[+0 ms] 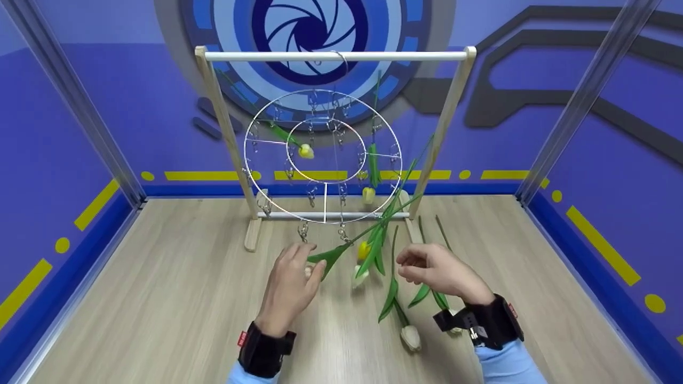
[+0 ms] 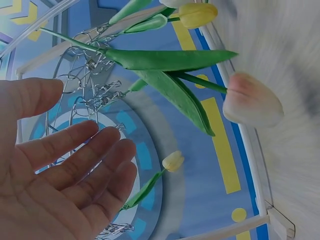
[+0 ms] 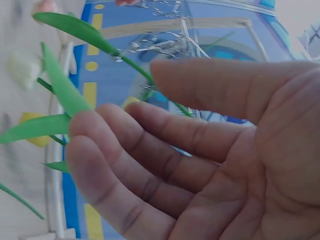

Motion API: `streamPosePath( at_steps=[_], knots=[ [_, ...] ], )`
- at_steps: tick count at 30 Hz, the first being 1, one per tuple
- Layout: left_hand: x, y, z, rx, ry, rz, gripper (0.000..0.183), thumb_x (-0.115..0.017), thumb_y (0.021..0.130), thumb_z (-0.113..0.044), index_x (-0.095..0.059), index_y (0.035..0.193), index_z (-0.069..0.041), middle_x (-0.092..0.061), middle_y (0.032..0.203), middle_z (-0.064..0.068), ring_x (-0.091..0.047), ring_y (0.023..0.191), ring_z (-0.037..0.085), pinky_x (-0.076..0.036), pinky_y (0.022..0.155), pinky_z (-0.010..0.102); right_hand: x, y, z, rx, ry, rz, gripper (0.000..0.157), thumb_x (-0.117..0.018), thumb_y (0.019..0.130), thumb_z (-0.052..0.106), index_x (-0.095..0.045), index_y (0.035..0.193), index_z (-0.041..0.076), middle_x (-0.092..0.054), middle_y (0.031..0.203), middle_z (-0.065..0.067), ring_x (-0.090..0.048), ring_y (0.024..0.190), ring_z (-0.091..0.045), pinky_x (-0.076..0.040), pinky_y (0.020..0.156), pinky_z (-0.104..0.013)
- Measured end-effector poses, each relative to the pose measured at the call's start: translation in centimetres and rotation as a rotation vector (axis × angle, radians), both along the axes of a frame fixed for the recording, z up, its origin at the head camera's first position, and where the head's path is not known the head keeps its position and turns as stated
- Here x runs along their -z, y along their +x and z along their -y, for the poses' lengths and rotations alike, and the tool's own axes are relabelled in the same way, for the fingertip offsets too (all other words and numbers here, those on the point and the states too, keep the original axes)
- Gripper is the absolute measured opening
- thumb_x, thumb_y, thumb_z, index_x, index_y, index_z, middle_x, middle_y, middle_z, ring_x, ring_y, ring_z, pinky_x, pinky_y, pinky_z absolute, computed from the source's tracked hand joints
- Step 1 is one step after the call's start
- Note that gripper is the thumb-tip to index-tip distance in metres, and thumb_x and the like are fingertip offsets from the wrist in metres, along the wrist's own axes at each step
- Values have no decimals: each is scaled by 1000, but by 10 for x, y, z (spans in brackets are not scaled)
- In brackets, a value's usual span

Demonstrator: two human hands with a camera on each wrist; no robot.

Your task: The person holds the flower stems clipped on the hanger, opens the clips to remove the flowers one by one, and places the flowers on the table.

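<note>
Note tulip (image 1: 332,258) clipped to ring (image 1: 326,222), likely so as to hang head-down; see left hand (image 1: 291,285) near it, right hand (image 1: 444,270) farther off, both empty, with fingers relaxed, thumbs apart

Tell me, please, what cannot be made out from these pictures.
Head view: a pale flower, partly hidden by the left hand.
Head view: a lying tulip's bloom, partly covered by the black right wristband.
Head view: the red tag on the left wristband, lettering too small.
Left wrist view: a white bloom, cut off by the top edge.
</note>
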State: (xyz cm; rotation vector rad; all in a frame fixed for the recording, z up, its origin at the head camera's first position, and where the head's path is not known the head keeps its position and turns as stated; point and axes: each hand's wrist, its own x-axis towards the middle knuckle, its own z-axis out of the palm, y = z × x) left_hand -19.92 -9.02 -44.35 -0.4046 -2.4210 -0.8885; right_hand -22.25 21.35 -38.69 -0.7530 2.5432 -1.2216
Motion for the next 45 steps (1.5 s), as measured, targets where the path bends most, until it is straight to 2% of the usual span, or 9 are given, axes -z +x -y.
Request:
streamPosePath(
  at_steps=[6,10,14,20,23,30,33,40,45],
  knots=[
    [-6,-2,-7,25,32,20,32,-74,96,-17,-68,122,2,-69,119,16,-66,110,31,-56,92,45,6,7,3,47,-47,-80,17,-67,100,11,-70,113,0,-72,98,-8,-68,88,-22,-56,76,-27],
    [-10,-4,-11,34,64,24,33,-73,96,-17,-68,123,2,-69,120,16,-66,112,32,-55,94,45,17,10,9,71,-155,-129,16,-67,100,7,-70,112,-2,-73,98,-11,-69,83,-15,-57,73,-26],
    [-11,-5,-13,32,90,21,34,-73,96,-16,-68,124,2,-69,120,15,-66,113,32,-55,96,45,26,12,16,127,-260,-189,13,-67,100,6,-71,110,-1,-72,93,-9,-67,76,-12,-55,68,-24],
    [-8,-11,-18,25,94,-8,35,-74,95,-16,-67,124,2,-69,119,15,-66,112,31,-55,96,44,38,9,26,203,-430,-283,11,-67,98,-1,-72,107,-2,-71,87,-10,-66,72,-12,-55,65,-23],
    [-6,-14,-22,21,81,-35,35,-74,95,-16,-66,124,2,-69,117,16,-66,110,31,-55,95,44,43,6,31,236,-496,-293,10,-66,96,-5,-72,105,-3,-70,87,-9,-67,72,-13,-55,65,-22],
    [-1,-19,-31,28,92,-43,36,-73,95,-15,-65,125,5,-68,115,17,-66,107,30,-56,93,43,49,4,38,306,-546,-291,10,-67,95,-7,-72,103,-2,-71,86,-6,-66,71,-12,-55,64,-22],
    [2,-21,-35,32,94,-51,37,-72,96,-15,-64,126,5,-68,118,18,-66,109,31,-56,94,43,50,3,40,306,-555,-285,9,-66,96,-6,-71,103,-5,-71,86,-7,-66,71,-12,-55,65,-22],
    [5,-25,-39,59,130,-80,38,-71,97,-15,-63,130,3,-67,124,19,-65,116,33,-54,99,44,53,0,45,298,-560,-257,10,-65,97,-6,-70,105,-7,-69,85,-21,-65,70,-12,-54,64,-22],
    [7,-29,-40,102,173,-66,35,-69,98,-14,-65,130,0,-67,127,17,-64,120,32,-53,102,46,54,-2,45,292,-560,-250,9,-65,96,-6,-69,105,-8,-70,84,-17,-65,69,-13,-54,63,-23]
  ],
)
